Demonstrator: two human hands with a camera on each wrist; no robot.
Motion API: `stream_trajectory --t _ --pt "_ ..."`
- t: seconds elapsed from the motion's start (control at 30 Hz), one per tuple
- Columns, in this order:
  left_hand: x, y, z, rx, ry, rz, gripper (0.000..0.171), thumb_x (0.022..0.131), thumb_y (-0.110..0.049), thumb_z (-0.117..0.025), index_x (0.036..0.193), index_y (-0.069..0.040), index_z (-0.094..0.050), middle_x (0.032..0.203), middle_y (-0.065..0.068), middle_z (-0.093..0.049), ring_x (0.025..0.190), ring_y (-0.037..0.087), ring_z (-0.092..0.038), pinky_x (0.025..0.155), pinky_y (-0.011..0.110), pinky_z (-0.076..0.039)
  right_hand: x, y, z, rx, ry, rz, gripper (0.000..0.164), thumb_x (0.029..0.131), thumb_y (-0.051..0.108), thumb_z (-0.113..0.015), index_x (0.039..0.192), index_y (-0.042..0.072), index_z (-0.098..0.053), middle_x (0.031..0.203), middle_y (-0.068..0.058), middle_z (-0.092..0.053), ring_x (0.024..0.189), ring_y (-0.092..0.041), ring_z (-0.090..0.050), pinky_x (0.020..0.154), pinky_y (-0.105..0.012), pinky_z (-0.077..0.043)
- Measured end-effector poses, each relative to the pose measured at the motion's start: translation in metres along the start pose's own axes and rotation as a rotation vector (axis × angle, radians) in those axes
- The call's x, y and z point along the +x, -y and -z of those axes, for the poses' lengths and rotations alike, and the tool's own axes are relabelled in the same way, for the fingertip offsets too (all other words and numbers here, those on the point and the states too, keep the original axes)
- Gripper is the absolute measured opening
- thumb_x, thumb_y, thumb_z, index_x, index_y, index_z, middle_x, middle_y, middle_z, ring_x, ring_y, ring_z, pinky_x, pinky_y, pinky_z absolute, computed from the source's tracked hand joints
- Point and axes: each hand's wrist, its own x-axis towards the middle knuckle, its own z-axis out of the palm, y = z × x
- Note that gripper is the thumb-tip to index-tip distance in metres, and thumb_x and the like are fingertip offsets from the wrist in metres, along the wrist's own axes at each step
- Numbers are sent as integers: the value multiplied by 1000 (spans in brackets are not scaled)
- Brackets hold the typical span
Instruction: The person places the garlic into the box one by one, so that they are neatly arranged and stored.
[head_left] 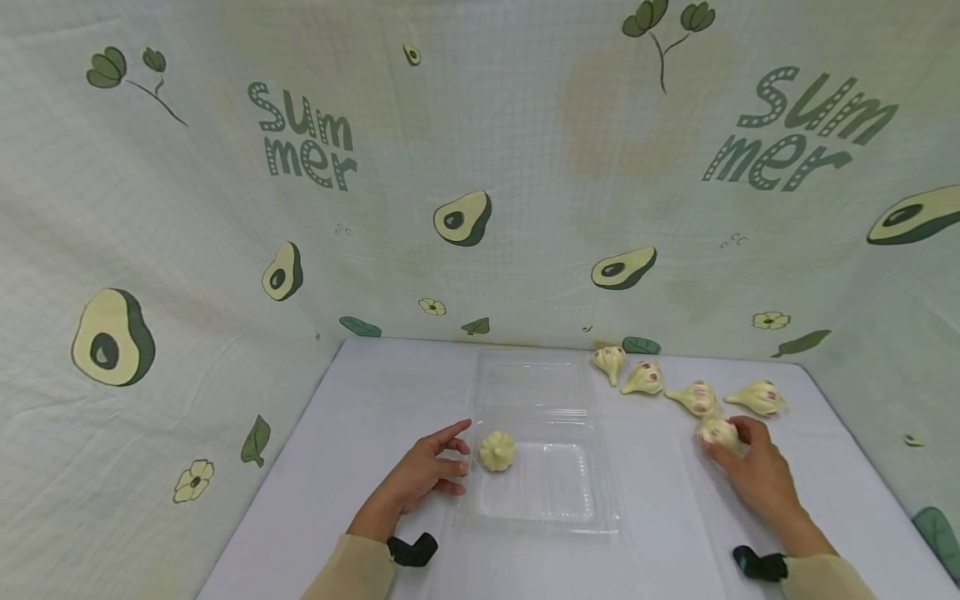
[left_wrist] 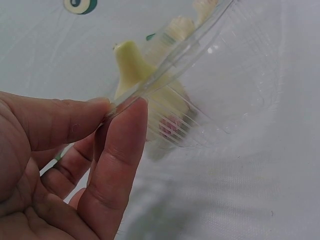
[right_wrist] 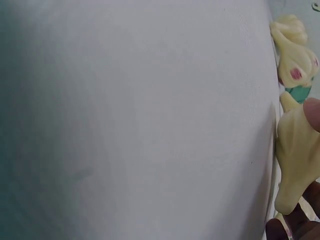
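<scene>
A clear plastic clamshell box (head_left: 555,492) lies with its lid (head_left: 532,385) folded back. My left hand (head_left: 423,477) is at the box's left edge; in the left wrist view its thumb and forefinger pinch the rim (left_wrist: 131,94). One garlic bulb (head_left: 497,451) stands inside the tray near that side, stem up. Over to the right, my right hand (head_left: 759,477) holds another garlic bulb (head_left: 716,432) between thumb and fingers. That bulb (right_wrist: 296,150) shows at the right wrist view's edge, where much of the hand is cut off.
Several more garlic bulbs lie at the back right, among them one beside the lid (head_left: 610,363) and one farthest right (head_left: 759,398). A white table (head_left: 375,400) carries everything. Patterned cloth (head_left: 525,167) walls it at the back and both sides.
</scene>
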Motion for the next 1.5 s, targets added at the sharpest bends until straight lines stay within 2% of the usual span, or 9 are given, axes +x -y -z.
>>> stream_trajectory --t 0.17,0.4,0.53,0.7,0.8,1.0,1.13,1.27,1.5 --pt "0 2 1 0 5 -5 78 95 5 -70 164 -15 -41 125 14 -52 82 16 -61 69 30 -64 -1 4 0 -5 21 -35 80 100 45 -70 149 -7 -34 148 -42 -44 132 -62 -43 99 -71 -38" --pt "-1 1 1 0 11 -9 79 95 4 -71 164 -15 -39 126 14 -52 83 17 -60 69 30 -64 0 4 -2 5 -8 -7 88 99 38 -74 154 -13 -28 143 -42 -45 130 -59 -45 101 -70 -38" --pt "-1 1 1 -9 8 -4 78 95 4 -71 164 -16 -40 126 14 -52 84 16 -60 70 30 -64 0 3 -3 -6 -6 29 86 97 37 -76 150 -16 -34 139 -42 -48 126 -57 -48 100 -69 -39" --pt "-1 0 0 -13 10 -12 78 95 5 -71 164 -14 -40 126 14 -52 84 16 -60 69 30 -64 0 2 -4 -10 -21 68 79 94 33 -80 145 -15 -42 133 -39 -52 122 -54 -50 98 -66 -40" --pt "-1 1 0 -10 11 -16 78 95 5 -71 164 -14 -40 126 15 -52 86 16 -61 69 30 -64 -1 5 -3 4 -4 39 83 94 32 -81 147 -14 -38 138 -40 -47 126 -55 -46 100 -68 -39" --pt "0 2 1 -8 13 -17 79 94 4 -71 164 -14 -39 126 15 -52 86 16 -61 69 30 -64 -2 12 2 63 64 -96 94 96 39 -77 154 -8 -20 156 -43 -33 141 -60 -35 109 -71 -34" --pt "0 2 1 -11 14 -17 79 94 4 -71 164 -14 -39 126 15 -51 86 16 -61 69 30 -64 -3 16 3 76 76 -117 95 96 39 -77 155 -7 -18 155 -47 -30 143 -61 -34 112 -71 -33" --pt "0 1 0 -12 13 -17 79 94 4 -71 164 -14 -40 127 16 -52 87 16 -61 69 30 -64 -4 17 2 55 67 -84 95 95 41 -79 157 -5 -23 152 -44 -36 136 -59 -41 105 -70 -38" --pt "0 0 0 -11 11 -15 79 94 4 -72 164 -14 -40 127 15 -52 88 16 -62 69 30 -64 -5 13 -4 15 9 53 84 94 38 -81 153 -3 -39 143 -38 -46 126 -55 -49 94 -67 -43"
